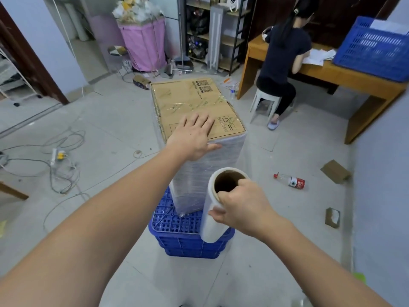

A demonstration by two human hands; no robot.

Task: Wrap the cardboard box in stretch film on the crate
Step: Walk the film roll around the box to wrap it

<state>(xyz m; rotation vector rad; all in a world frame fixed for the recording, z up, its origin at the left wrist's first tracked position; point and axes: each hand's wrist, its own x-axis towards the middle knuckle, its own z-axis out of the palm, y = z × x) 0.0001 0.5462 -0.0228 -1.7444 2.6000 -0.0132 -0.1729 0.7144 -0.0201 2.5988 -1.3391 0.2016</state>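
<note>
Here the cardboard box (pixel 194 100) stands upright on the blue crate (pixel 188 238), bare floor (pixel 287 218) all round; left hand (pixel 192 138) flat, fingers spread, on its near top edge; right hand (pixel 241 207) fingers clamp the film roll (pixel 215 209). Printing unreadable.

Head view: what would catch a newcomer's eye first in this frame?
Centre frame, the tall cardboard box stands on a blue crate, its sides already clouded with stretch film while the top is bare. The left hand lies flat on the box's near top edge, and the right hand grips the top of the stretch film roll, held upright beside the box. A plastic bottle lies on the floor to the right.
</note>
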